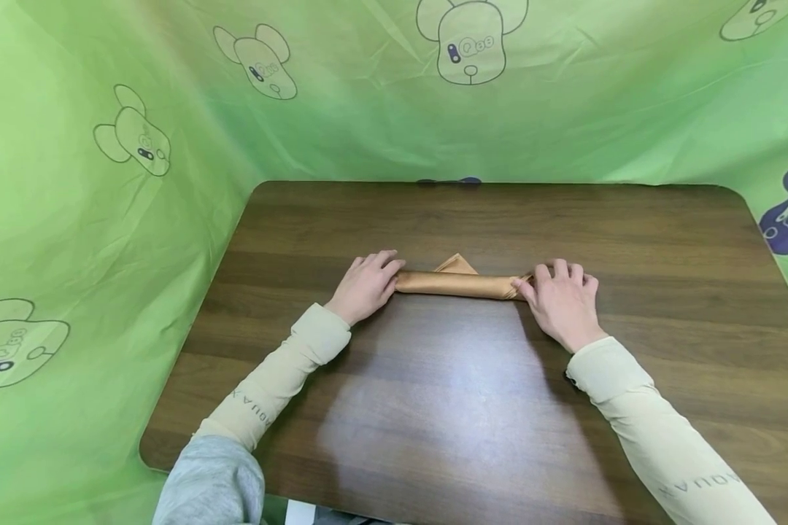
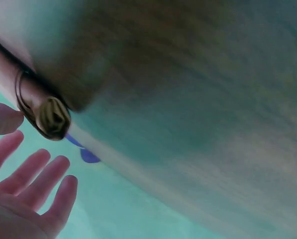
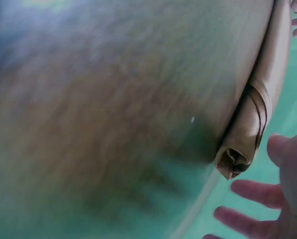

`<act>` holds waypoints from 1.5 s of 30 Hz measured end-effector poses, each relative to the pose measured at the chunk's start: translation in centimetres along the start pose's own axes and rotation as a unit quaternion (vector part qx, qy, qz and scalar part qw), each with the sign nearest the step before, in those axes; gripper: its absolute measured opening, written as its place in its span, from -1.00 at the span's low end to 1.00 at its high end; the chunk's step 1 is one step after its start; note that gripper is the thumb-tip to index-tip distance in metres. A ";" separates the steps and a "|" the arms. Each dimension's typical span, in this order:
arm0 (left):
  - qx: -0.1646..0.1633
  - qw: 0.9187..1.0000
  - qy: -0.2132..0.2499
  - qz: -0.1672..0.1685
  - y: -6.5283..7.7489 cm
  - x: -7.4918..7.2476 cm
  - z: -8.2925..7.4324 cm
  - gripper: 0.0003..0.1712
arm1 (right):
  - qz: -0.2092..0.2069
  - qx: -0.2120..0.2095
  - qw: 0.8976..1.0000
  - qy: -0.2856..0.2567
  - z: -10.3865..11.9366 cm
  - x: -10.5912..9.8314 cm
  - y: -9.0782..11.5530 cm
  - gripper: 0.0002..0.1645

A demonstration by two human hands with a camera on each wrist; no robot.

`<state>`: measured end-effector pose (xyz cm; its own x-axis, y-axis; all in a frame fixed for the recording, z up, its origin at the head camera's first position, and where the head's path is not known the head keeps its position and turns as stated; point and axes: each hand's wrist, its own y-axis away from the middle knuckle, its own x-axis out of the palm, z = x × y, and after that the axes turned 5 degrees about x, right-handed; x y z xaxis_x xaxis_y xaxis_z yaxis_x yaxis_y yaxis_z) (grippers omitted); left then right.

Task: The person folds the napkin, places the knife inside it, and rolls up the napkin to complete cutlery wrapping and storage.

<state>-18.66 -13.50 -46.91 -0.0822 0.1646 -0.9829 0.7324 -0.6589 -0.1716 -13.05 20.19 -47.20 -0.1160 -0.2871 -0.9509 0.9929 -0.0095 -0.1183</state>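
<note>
A shiny copper-brown cloth, rolled into a tube, lies crosswise on the table. Behind its middle a folded triangular corner sticks out. At the roll's left end is my left hand, its fingers loosely extended and touching or nearly touching it. My right hand lies at the other end, thumb against the cloth and fingers spread. In the left wrist view, the spiral end of the roll shows beside the thumb. The right wrist view shows the hollow end of the roll near the thumb and separated fingers.
The dark wood-grain table has rounded corners. Green sheeting printed with cartoon heads hangs at its back and left. A white object shows below the front edge.
</note>
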 end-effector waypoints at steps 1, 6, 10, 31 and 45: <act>0.010 1.000 -0.008 -0.004 0.1 -0.1 -0.1 -0.63 | -0.009 -0.016 1.000 -0.004 0.0 0.0 0.0 -0.47; 0.065 0.996 -0.053 -0.023 0.8 -0.2 -1.0 -0.61 | -0.037 -0.143 0.989 0.002 0.2 0.1 0.3 -0.52; 0.093 0.992 -0.084 -0.014 1.2 0.0 -1.7 -0.55 | -0.041 -0.215 0.975 0.044 0.5 0.4 0.9 -0.47; 0.085 0.993 -0.073 0.043 0.7 1.8 -1.0 -0.40 | -0.012 -0.204 0.978 0.049 0.7 0.9 -0.2 -0.47; 0.046 0.998 -0.022 0.040 -0.3 1.0 -0.6 -0.43 | 0.036 -0.178 0.983 -0.009 0.4 -0.2 -0.6 -0.62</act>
<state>-18.61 -12.71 -47.83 -0.0562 0.0778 -0.9954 0.6733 -0.7332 -0.0953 -13.65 19.87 -46.86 -0.0428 -0.2922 -0.9554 0.9267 0.3458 -0.1473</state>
